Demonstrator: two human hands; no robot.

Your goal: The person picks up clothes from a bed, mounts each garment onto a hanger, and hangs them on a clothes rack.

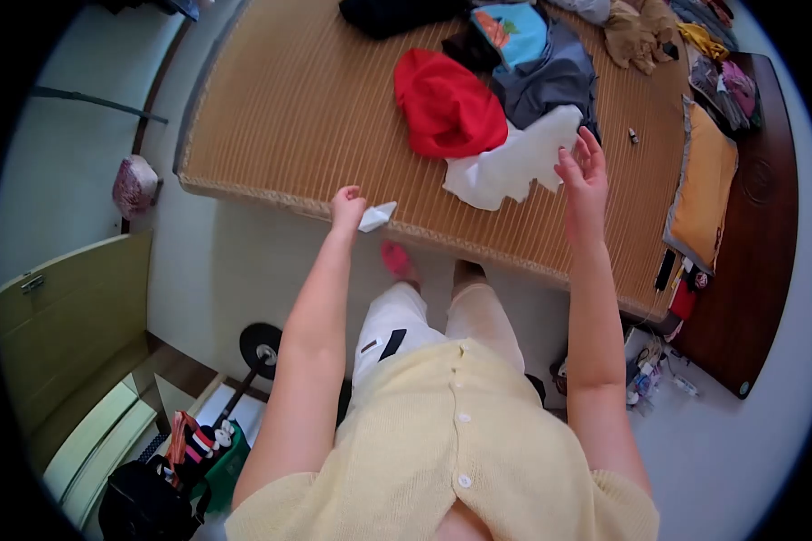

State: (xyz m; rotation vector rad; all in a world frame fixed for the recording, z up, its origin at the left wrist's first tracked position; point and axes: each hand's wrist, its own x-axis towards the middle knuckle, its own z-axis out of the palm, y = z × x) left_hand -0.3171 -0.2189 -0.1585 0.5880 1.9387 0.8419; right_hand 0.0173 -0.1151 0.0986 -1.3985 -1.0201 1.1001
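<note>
My left hand [347, 209] is at the near edge of the mat-covered bed, its fingers curled closed. A small white folded piece [378, 216], paper or cloth, sticks out beside those fingers and seems held by them. Raised over the bed at the right, my right hand [585, 180] has its thumb and fingers apart with nothing visible between them. Just left of it lies a white cloth [505, 171] with a scalloped edge. Against that cloth rest a bunched red garment [447, 104] and a grey garment [550, 81].
More clothes lie at the bed's far side, including a blue printed piece [514, 34] and a tan garment [639, 36]. An orange pillow [702, 185] leans by the dark wooden headboard [740, 243]. Bags [144, 500] and a black weight plate [261, 352] stand on the floor at left.
</note>
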